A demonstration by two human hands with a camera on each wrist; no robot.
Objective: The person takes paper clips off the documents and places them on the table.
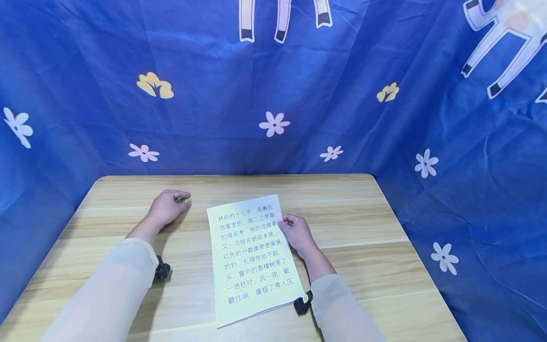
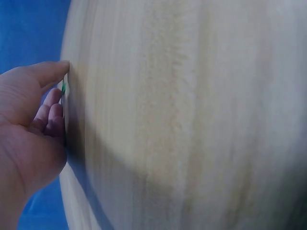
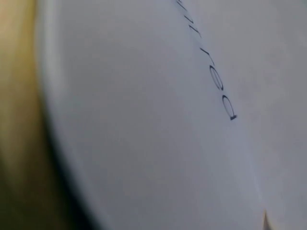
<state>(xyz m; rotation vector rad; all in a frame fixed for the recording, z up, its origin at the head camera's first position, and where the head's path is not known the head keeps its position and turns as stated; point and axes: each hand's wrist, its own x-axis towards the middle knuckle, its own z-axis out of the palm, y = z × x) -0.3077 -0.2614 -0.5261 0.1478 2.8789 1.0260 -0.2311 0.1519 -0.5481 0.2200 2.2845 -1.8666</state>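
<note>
A pale yellow sheet of paper [image 1: 252, 256] with lines of printed Chinese characters lies at a slight tilt in the middle of the table. My right hand [image 1: 296, 232] pinches its right edge, the thumb on top. In the right wrist view, the paper [image 3: 134, 115] shows a white face with some dark marks and fills most of the frame. Up and left of the paper, my left hand [image 1: 168, 207] holds a small greenish thing [image 1: 186, 200] between thumb and fingers. In the left wrist view only a green tip [image 2: 64, 88] of it shows; its kind is unclear.
The wooden table [image 1: 363, 280] has rounded back corners. A blue cloth [image 1: 205, 104] with flowers and animal figures hangs behind it and along both sides. Black wrist devices [image 1: 163, 269] sit on both wrists, the right one at the paper's lower right corner.
</note>
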